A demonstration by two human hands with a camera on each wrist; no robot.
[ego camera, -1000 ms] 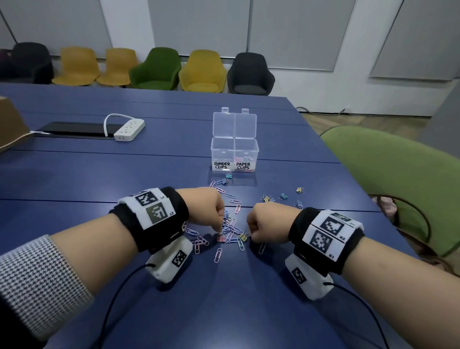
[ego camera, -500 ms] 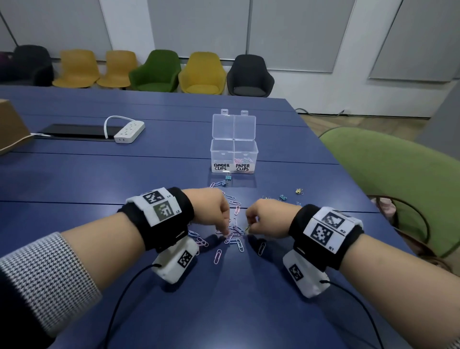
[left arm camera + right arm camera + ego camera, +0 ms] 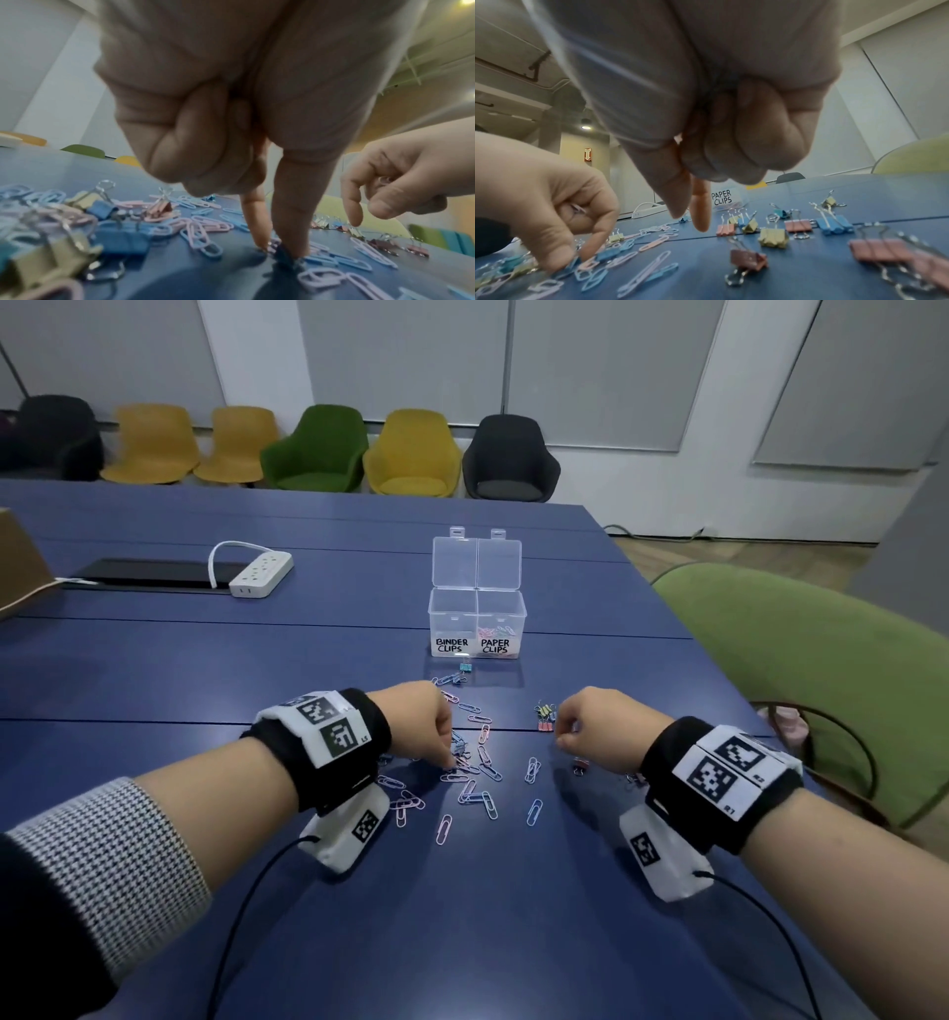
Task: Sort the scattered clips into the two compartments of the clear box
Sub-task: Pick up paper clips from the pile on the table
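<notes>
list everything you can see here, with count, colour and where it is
clear box: one, clear, lids up, mid table, labelled binder clips and paper clips
paper clips: many, pink and blue, scattered between the hands; some in the paper clips compartment
binder clips: several, pink, blue, yellow, mostly near the right hand
power strip: one, white, far left
table: one, dark blue
chairs: six by the wall, yellow, green, black; one green at right
left hand: fingertips pinching a blue clip in the pile
right hand: curled, index finger pointing down above the table
</notes>
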